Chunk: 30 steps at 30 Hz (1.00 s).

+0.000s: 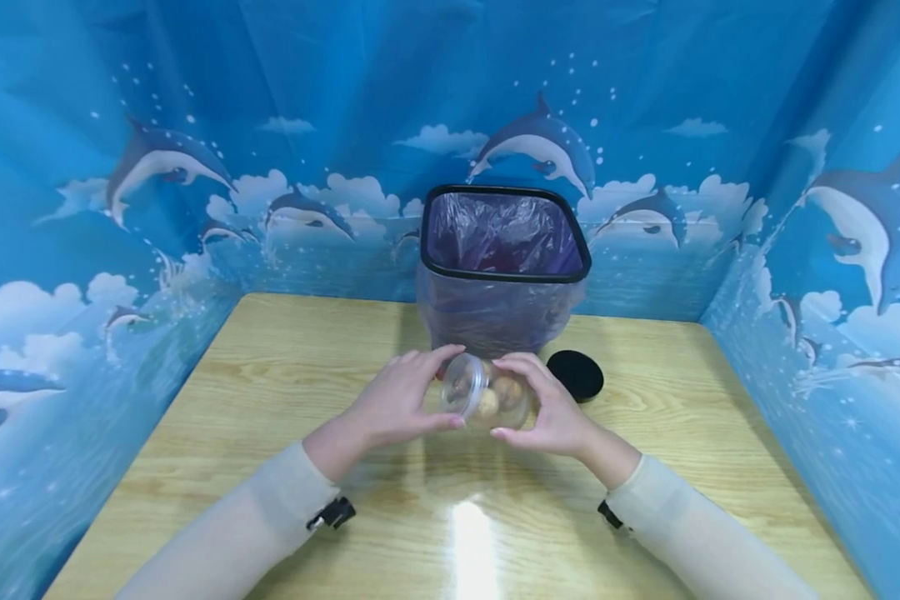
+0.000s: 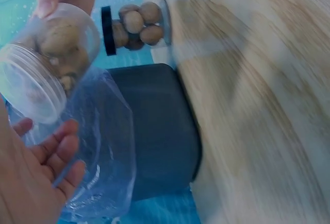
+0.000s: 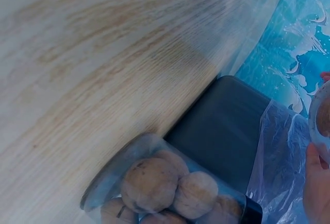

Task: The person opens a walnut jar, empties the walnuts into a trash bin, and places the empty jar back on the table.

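Both hands hold a clear plastic jar [image 1: 506, 408], tipped on its side above the table, with round brown nuts that look like walnuts [image 2: 61, 38] inside. My left hand [image 1: 393, 400] has thumb and forefinger on opposite sides of its clear ridged end [image 2: 31, 87]; the other fingers lie loosely bent near that rim in the left wrist view. My right hand [image 1: 555, 412] grips the other end, thumb below and fingers above. Just beyond the right hand stands a second clear jar [image 3: 175, 162] of similar nuts, topped by a black lid [image 1: 574, 375].
A bin [image 1: 506, 277] with a black rim and a translucent purplish liner stands at the back of the wooden table [image 1: 307, 333], right behind the held jar. Blue dolphin-print curtains [image 1: 330, 108] close off the back and both sides.
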Tool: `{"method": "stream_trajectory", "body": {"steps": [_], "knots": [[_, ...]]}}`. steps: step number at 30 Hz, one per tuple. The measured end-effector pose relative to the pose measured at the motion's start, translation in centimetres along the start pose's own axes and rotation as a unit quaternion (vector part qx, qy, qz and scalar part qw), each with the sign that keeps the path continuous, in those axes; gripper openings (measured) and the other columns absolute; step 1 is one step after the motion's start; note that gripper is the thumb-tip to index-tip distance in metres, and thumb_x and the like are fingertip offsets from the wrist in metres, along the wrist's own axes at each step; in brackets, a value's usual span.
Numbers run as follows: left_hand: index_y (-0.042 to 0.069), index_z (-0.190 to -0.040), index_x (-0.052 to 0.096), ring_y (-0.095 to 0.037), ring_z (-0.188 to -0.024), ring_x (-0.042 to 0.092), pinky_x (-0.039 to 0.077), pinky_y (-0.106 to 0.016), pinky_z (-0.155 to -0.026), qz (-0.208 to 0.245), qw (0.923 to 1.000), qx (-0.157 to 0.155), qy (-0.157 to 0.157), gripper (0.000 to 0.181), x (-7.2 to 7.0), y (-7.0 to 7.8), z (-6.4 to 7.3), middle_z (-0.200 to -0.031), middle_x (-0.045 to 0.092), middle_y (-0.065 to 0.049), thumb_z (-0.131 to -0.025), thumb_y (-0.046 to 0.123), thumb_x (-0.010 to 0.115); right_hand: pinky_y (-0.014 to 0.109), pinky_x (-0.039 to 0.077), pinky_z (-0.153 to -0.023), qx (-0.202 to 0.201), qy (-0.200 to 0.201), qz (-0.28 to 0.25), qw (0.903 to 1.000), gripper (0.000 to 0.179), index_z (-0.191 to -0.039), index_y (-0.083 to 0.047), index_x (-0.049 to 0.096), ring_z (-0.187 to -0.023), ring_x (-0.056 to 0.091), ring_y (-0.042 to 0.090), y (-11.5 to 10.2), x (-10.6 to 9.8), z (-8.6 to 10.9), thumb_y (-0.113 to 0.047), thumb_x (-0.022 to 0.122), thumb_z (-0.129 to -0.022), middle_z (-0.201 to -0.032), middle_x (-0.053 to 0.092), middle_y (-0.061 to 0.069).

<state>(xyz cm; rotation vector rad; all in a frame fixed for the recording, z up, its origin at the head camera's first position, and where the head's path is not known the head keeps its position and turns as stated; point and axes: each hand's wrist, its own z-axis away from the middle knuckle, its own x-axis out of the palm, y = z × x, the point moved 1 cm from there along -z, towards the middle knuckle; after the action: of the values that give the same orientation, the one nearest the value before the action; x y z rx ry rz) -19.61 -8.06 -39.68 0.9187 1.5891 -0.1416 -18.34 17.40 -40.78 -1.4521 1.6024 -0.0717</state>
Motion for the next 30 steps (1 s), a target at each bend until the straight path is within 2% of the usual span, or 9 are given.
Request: {"method": "stream_trajectory", "body": {"steps": [3, 5, 7, 12, 15, 20, 24, 30], "knots": [[0.018, -0.159, 0.025, -0.023, -0.11, 0.057, 0.044, -0.048, -0.1, 0.006, 0.9995, 0.032, 0.001, 0.109, 0.1, -0.5, 0.2, -0.119, 0.063, -0.004, -0.077, 0.084, 0.055, 0.024, 0.034, -0.109, -0.005, -0.002, 0.0, 1.0, 0.082, -0.13, 0.009, 0.05, -0.123, 0.048, 0.027, -1.0, -0.3, -0.4, 0.002, 0.091, -0.058, -0.129, 0.052, 0.024], [0.019, -0.16, 0.022, -0.022, -0.109, 0.057, 0.044, -0.047, -0.1, 0.009, 0.9988, 0.048, 0.004, 0.113, 0.2, -0.7, 0.3, -0.118, 0.062, -0.004, -0.076, 0.09, 0.045, 0.024, 0.034, -0.109, -0.005, -0.003, 0.0, 1.0, 0.083, -0.13, 0.008, 0.05, -0.124, 0.048, 0.026, -0.6, -0.2, -0.3, 0.001, 0.091, -0.059, -0.129, 0.052, 0.023], [0.019, -0.161, 0.02, -0.021, -0.109, 0.057, 0.043, -0.047, -0.101, 0.008, 0.9981, 0.06, 0.008, 0.114, 0.2, -0.8, 0.3, -0.117, 0.061, -0.003, -0.076, 0.092, 0.041, 0.025, 0.034, -0.109, -0.001, -0.005, 0.0, 1.0, 0.085, -0.132, 0.006, 0.05, -0.125, 0.047, 0.026, 0.3, 0.0, 0.0, -0.002, 0.092, -0.058, -0.131, 0.051, 0.022], [0.02, -0.161, 0.021, -0.018, -0.11, 0.056, 0.042, -0.046, -0.103, -0.021, 0.9959, 0.087, 0.008, 0.111, 0.3, -0.9, 0.1, -0.123, 0.061, -0.002, -0.077, 0.082, 0.059, 0.027, 0.034, -0.11, 0.005, -0.006, -0.002, 1.0, 0.09, -0.137, -0.002, 0.05, -0.127, 0.047, 0.026, 2.0, 0.2, 0.5, -0.009, 0.095, -0.059, -0.135, 0.05, 0.016], [0.021, -0.161, 0.022, -0.017, -0.109, 0.056, 0.042, -0.045, -0.102, -0.033, 0.9946, 0.099, 0.005, 0.108, 0.4, -0.9, 0.0, -0.125, 0.062, -0.002, -0.079, 0.077, 0.064, 0.028, 0.035, -0.11, -0.001, -0.009, -0.003, 1.0, 0.09, -0.138, -0.004, 0.05, -0.127, 0.047, 0.026, 2.2, 0.2, 0.6, -0.011, 0.094, -0.06, -0.137, 0.05, 0.014], [0.021, -0.16, 0.023, -0.015, -0.107, 0.056, 0.043, -0.043, -0.1, -0.033, 0.9946, 0.098, 0.005, 0.105, 0.4, -0.8, -0.1, -0.123, 0.062, -0.001, -0.08, 0.075, 0.063, 0.028, 0.034, -0.111, -0.001, -0.011, -0.001, 0.9999, 0.091, -0.138, -0.003, 0.05, -0.128, 0.047, 0.026, 2.4, 0.3, 0.6, -0.011, 0.095, -0.059, -0.137, 0.05, 0.015], [0.02, -0.159, 0.027, -0.013, -0.101, 0.055, 0.043, -0.04, -0.097, -0.031, 0.9957, 0.087, 0.001, 0.105, 0.5, -0.8, -0.2, -0.114, 0.063, 0.003, -0.078, 0.074, 0.066, 0.026, 0.034, -0.11, -0.002, -0.012, 0.0, 0.9999, 0.089, -0.135, 0.002, 0.05, -0.126, 0.047, 0.027, 2.0, 0.4, 0.5, -0.006, 0.095, -0.058, -0.134, 0.051, 0.02], [0.014, -0.154, 0.034, -0.011, -0.09, 0.055, 0.046, -0.039, -0.09, -0.017, 0.9984, 0.054, -0.004, 0.102, 0.4, -0.4, -0.3, -0.097, 0.061, 0.007, -0.077, 0.071, 0.07, 0.024, 0.035, -0.108, -0.015, -0.009, 0.003, 0.9998, 0.082, -0.13, 0.007, 0.051, -0.122, 0.05, 0.028, -0.8, -0.2, -0.3, 0.0, 0.092, -0.059, -0.129, 0.052, 0.023]]}}
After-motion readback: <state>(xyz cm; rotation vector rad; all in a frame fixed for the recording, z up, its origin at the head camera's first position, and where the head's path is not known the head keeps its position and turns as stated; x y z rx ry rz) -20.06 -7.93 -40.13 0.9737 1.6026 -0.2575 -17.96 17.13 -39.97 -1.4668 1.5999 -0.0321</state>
